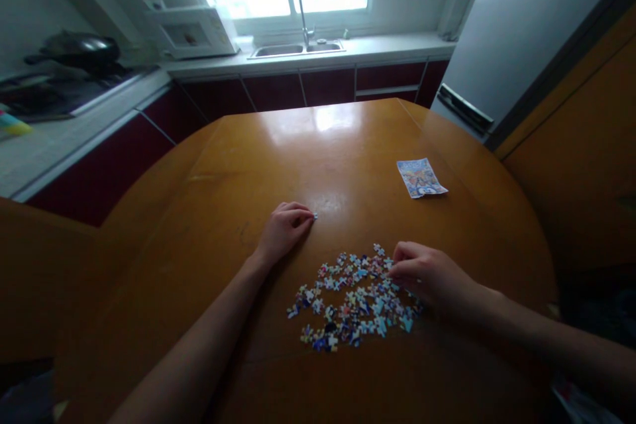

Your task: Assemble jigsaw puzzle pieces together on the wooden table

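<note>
My left hand (287, 228) rests on the tabletop, thumb and fingertips pinched on a small pale jigsaw puzzle piece (315, 216). Nearer to me lies a loose spread of jigsaw puzzle pieces (365, 305), mixed in colour, many light blue, some dark or reddish. At the right edge of this spread is my right hand (430, 271), its fingers closed and their tips down among the pieces. A light piece shows beside those fingertips, but whether they grip it is hidden. The right hand covers some pieces.
A creased printed picture sheet (421, 177) lies at the right on the wooden table (238, 165). Behind the table stand a counter with a sink (278, 50), a microwave (191, 32) and a stove with a pan (79, 50). A refrigerator (527, 26) is at the right.
</note>
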Action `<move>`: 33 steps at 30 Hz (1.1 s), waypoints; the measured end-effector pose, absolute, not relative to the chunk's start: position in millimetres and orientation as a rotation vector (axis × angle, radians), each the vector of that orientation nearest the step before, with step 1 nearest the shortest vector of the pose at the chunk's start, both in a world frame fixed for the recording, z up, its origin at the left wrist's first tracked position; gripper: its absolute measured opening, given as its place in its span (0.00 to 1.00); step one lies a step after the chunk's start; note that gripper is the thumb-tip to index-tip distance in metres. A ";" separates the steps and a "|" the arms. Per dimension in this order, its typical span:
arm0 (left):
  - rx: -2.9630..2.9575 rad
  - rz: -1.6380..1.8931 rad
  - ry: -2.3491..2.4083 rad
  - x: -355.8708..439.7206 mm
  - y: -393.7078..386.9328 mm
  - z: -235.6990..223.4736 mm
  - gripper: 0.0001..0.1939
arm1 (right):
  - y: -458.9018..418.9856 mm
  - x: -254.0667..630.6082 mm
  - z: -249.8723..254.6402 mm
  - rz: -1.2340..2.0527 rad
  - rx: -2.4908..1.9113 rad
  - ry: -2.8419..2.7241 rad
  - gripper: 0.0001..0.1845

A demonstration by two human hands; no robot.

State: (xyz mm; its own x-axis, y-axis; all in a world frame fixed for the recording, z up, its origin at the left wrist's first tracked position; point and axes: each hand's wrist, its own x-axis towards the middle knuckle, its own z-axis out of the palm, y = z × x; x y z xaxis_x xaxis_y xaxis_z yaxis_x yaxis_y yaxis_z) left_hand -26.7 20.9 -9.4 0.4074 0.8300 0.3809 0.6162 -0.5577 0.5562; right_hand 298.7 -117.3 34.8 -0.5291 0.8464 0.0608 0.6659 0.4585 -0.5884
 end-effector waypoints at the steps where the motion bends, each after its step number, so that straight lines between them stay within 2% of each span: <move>1: 2.341 0.916 1.248 -26.7 21.0 -9.1 0.07 | -120.7 298.7 34.9 0.711 -1.313 -2.370 0.09; 7: 2.343 0.920 1.243 -26.4 21.1 -8.4 0.07 | -127.2 288.8 32.7 0.647 -1.357 -2.413 0.09; 26: 2.339 0.935 1.242 -26.6 20.5 -12.0 0.09 | -121.4 275.5 27.5 0.753 -1.401 -2.437 0.09; 33: 2.351 0.931 1.234 -26.7 20.3 -11.8 0.09 | -115.1 277.6 35.7 1.000 -1.383 -2.279 0.09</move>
